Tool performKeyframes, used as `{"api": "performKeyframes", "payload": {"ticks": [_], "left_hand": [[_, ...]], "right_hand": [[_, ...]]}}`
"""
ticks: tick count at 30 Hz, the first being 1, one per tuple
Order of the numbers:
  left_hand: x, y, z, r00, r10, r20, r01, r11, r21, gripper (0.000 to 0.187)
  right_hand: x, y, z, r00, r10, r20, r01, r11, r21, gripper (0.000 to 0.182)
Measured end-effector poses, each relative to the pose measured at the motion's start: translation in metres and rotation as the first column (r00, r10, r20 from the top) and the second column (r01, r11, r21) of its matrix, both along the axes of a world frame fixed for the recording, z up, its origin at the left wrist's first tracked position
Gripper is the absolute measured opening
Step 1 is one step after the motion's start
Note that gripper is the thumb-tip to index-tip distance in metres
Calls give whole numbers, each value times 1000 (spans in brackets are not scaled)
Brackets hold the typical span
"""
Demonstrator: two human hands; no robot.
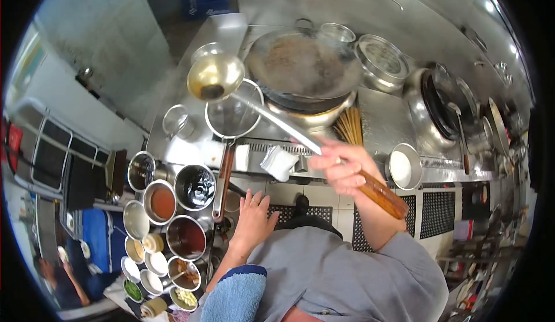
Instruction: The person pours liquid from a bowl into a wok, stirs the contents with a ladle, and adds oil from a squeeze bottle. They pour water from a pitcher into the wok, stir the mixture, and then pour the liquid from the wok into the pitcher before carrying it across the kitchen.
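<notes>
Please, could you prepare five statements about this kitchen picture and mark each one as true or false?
1. The right hand holds the ladle. True.
2. The left hand grips the ladle too. False: it is well away from the ladle, with its fingers extended.
3. The bowl of the ladle is inside the wok. False: it is outside, left of the wok in the picture.
4. The handle of the strainer points toward the person. True.
5. The bundle of thin sticks lies in the wok. False: it is beside it.

Fingers point(340, 170) grip ladle point(222, 72); wok point(303, 64) seemingly steaming.
</notes>
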State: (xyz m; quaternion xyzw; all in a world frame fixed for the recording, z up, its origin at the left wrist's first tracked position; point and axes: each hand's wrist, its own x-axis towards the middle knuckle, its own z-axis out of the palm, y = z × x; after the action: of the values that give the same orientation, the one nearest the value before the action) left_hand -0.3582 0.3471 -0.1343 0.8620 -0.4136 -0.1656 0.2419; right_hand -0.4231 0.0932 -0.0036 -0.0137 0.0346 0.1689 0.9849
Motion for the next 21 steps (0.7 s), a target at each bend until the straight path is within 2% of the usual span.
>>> {"api": "performKeyframes", "payload": {"ticks": [2,4,5,6,8,11,14,15,18,21], "left_hand": [[5,-23,5,1000,-23,-1,23,1000,6,52],[9,-47,9,999,-46,1,46,999,-4,51],[12,-59,12,998,-56,-4,56,998,2,51],[13,-70,14,999,-48,3,48,999,9,51],[13,-90,15,1000,-27,15,26,999,24,51],[12,-112,17,1000,-15,8,15,1000,-1,50],[14,-127,15,1000,-1,-24,0,1000,-16,49],[15,-132,15,999,2,-35,-2,1000,-22,49],[24,-152,20,998,-53,-24,49,991,-122,49],[36,-182,29,990,-99,98,116,975,-190,52]], "right_hand": [[15,-42,0,997,-8,72,26,969,-247,34],[28,-79,0,994,-93,57,109,875,-472,33],[33,-93,7,985,-170,-12,123,754,-646,31],[39,-111,2,985,-171,6,120,664,-738,30],[55,-163,-29,988,-154,-2,82,534,-841,43],[62,-210,-71,974,-215,71,85,57,-995,63],[61,-229,-96,910,-387,150,-5,-372,-928,72],[58,-235,-99,898,-422,124,-39,-358,-933,75],[64,-253,-110,903,-405,143,0,-332,-943,74],[79,-255,-117,937,-343,64,69,4,-998,73]]}}
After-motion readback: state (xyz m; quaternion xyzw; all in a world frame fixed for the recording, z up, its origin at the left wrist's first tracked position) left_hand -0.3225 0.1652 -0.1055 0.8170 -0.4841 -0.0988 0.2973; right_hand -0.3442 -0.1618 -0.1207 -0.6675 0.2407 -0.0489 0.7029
